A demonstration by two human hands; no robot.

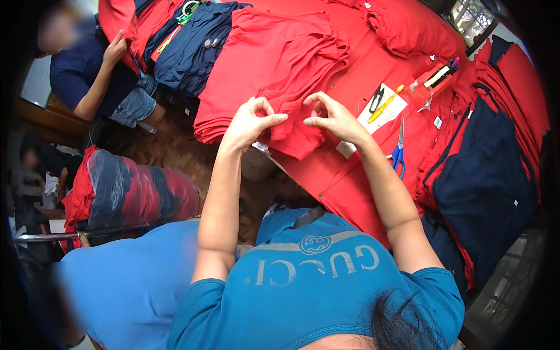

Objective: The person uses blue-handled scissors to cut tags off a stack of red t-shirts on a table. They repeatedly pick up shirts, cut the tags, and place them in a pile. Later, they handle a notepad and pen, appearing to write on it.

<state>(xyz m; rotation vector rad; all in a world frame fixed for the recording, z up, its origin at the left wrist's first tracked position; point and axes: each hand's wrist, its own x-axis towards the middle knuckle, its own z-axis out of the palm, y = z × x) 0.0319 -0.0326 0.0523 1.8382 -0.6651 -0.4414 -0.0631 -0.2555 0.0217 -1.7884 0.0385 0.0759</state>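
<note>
Both hands are raised over a thick stack of red folded garments [280,64], with a gap between them. My left hand [252,121] is closed, its fingers curled in toward the thumb. Facing it, my right hand [333,119] is curled the same way, thumb close to the fingertips. Anything thin pinched in either hand is too small to make out. A white tag [261,146] shows just below my left wrist, at the stack's near edge. Right of my right hand, blue-handled scissors [398,153], a yellow tool [385,104] and dark thread snips [377,98] lie on the red cloth.
Navy garments [487,181] hang over the right side, beside more red ones. A navy pile [195,49] with tape rolls is at the far left. One person [93,76] handles red cloth there; another in blue [128,280] is close at my left. A plastic-wrapped bundle [140,192] stands lower left.
</note>
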